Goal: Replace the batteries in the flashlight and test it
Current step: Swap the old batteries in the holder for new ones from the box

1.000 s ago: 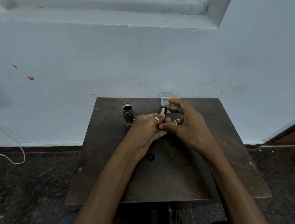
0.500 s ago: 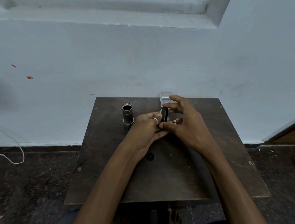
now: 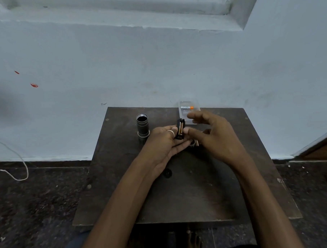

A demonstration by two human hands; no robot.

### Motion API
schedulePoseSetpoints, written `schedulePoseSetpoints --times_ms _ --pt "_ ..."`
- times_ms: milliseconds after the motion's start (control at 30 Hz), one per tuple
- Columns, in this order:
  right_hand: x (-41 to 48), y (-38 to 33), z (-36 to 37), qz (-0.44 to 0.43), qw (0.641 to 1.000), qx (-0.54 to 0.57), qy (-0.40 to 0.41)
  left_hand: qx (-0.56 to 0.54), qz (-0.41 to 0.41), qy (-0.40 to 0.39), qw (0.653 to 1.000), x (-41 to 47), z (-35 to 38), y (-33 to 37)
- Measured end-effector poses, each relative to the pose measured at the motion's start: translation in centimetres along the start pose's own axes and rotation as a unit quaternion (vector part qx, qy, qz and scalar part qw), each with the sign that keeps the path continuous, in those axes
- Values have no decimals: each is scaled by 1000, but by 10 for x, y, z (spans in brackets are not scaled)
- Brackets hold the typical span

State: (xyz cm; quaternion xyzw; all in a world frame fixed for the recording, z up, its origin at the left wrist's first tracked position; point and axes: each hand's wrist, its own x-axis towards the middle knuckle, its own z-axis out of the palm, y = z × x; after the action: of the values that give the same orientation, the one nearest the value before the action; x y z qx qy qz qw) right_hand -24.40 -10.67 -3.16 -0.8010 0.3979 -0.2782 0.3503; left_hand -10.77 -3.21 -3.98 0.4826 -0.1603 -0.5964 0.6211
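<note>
My left hand [image 3: 162, 143] grips a small black battery holder [image 3: 180, 129] upright above the table's far middle; a battery with a yellowish stripe sits in its side. My right hand [image 3: 214, 135] hovers just right of it with fingers spread, its thumb tip touching the holder's side. The dark flashlight body [image 3: 142, 127] stands upright with its open end up, left of my hands. At the far edge lies a clear plastic case [image 3: 189, 111] with an orange-tipped battery [image 3: 187, 108] inside. Small pieces [image 3: 194, 143] lie partly hidden under my right hand.
The dark wooden table [image 3: 181, 201] stands against a pale blue wall. A small black round cap [image 3: 167, 173] lies on it under my left wrist. A white cord [image 3: 20, 160] trails over the dark floor at left. A wooden door edge [image 3: 323, 147] shows at right.
My right hand's index finger has lifted off the top of the holder and its fingers have spread. The clear case behind it has come into full view.
</note>
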Motion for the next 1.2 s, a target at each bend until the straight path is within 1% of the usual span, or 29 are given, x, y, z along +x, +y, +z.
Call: schedulePoseSetpoints --times_ms 100,167,233,333,467,600,733,833,900,967,1033,1067,1133,1200 --pt "16 0 -3 -7 996 -55 71 -16 -14 20 1000 1 1 -1" --pt "34 -2 -2 -19 991 -109 82 -20 -20 26 999 2 1 -1" --pt "54 -4 1 -29 983 -172 54 -24 -23 29 999 3 0 -2" --pt "81 -3 4 -6 967 -255 0 -29 -28 31 999 3 -2 -1" --pt "98 -3 9 3 935 -347 -66 -26 -31 27 999 4 -1 -2" --pt "106 -3 14 -10 903 -418 -96 -22 -32 25 999 4 0 -3" --pt "111 -4 14 -18 883 -454 -116 -30 -34 22 999 3 0 -1" --pt "110 -7 15 -21 884 -453 -115 -36 -32 19 999 2 1 -1" --pt "106 -9 11 -23 895 -436 -90 -38 -33 16 999 1 1 0" --pt "99 -11 3 -17 931 -364 -40 -41 -36 14 998 1 1 1" --pt "83 -13 -6 -14 969 -245 21 -41 -38 10 998 0 1 2" --pt "72 -15 -10 -14 981 -190 43 -41 -39 9 998 -1 1 2" --pt "50 -19 -14 -19 990 -120 73 -40 -39 7 998 -1 1 2" --pt "31 -21 -13 -14 993 -78 87 -35 -34 8 999 -1 2 1"
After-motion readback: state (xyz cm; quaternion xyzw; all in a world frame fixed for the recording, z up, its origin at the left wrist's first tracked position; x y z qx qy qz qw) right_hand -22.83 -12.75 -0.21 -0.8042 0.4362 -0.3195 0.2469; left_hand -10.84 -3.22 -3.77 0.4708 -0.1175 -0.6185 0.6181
